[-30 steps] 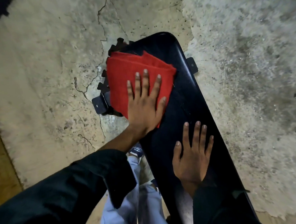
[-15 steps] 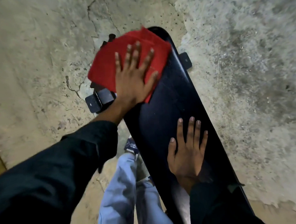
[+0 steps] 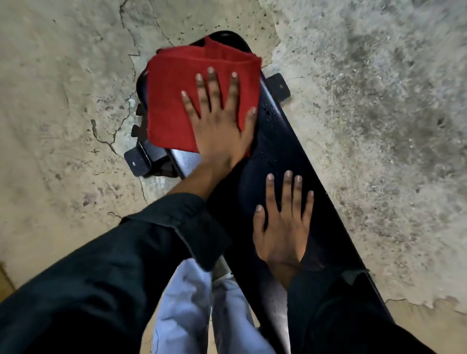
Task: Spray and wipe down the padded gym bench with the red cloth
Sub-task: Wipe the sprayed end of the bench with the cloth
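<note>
A long black padded gym bench (image 3: pixel 293 157) runs from the bottom right up to the top centre. A folded red cloth (image 3: pixel 174 98) covers its far end and overhangs the left edge a little. My left hand (image 3: pixel 218 123) lies flat on the cloth with fingers spread, pressing it onto the pad. Flat on the bare pad nearer to me rests my right hand (image 3: pixel 283 228), fingers apart and holding nothing. Small droplets speckle the pad to the right of the cloth. No spray bottle is in view.
Black metal foot brackets stick out below the bench at the left (image 3: pixel 137 161) and right (image 3: pixel 277 86). My legs in light trousers (image 3: pixel 185 314) stand to the left of the bench. All around is cracked, stained concrete floor (image 3: pixel 61 104).
My left hand has pushed the red cloth from the bench's left side up to its far end and a little to the right. My right hand has stayed planted on the pad.
</note>
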